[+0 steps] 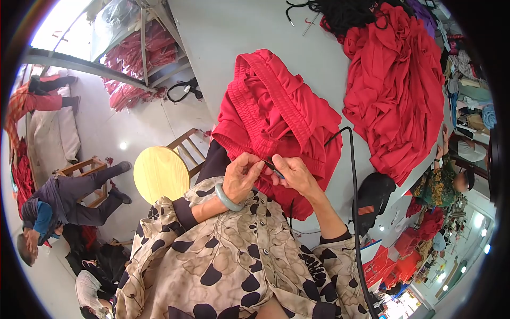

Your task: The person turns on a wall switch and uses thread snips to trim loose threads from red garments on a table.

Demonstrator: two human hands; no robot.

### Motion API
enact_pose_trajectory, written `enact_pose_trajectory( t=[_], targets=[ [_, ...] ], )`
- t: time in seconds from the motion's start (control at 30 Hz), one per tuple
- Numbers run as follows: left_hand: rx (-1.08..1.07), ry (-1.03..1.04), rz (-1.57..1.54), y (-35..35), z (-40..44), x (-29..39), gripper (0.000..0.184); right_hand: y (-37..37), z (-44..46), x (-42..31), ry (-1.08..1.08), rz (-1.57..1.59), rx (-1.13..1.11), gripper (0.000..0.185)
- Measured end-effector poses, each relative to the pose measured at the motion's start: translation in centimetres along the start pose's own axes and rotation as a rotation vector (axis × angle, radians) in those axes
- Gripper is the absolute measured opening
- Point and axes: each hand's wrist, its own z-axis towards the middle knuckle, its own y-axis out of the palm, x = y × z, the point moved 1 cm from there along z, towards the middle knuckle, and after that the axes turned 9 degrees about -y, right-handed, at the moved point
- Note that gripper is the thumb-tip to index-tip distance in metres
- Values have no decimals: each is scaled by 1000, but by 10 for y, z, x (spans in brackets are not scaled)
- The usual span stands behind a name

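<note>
A red garment with a gathered elastic waistband [276, 106] lies bunched on the grey table, its lower part hanging by my lap. Over its near edge, my left hand [241, 175] is closed, thumb and forefinger pinched on something too small to make out; a pale green bangle [229, 199] circles that wrist. Close beside it on the right, my right hand [293, 175] is wrapped round a small dark tool [274, 169], whose tip points toward my left fingertips. The tool is mostly hidden by my fingers.
A large red fabric pile [396, 90] lies at the table's right. A black cable [355, 196] arches down on my right. The grey table [212, 32] extends ahead. A round wooden stool [161, 174] stands at left. People sit at the far left; another person [441, 183] is at right.
</note>
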Motion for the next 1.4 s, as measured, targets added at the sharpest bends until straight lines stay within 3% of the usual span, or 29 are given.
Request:
enact_pose_trajectory(
  t=[0.23,0.43,0.73,0.93,1.2,1.4],
  targets=[
    [35,47,113,-6,2,-10,9,-5,8,-12,16,-36,-45,53],
    [33,20,13,-8,4,-13,9,-9,7,-17,17,-98,-31,59],
    [-9,57,99,-9,5,-10,3,-4,14,-14,64,16,-61,58],
    [-24,138,202,-10,6,-6,4,-2,16,-15,43,-8,-12,54],
    [-11,208,301,-14,8,-12,4,-4,14,-10,240,290,-59,46],
    [-20,243,353,-14,9,-16,6,-1,18,2,156,202,-31,39]
  ],
)
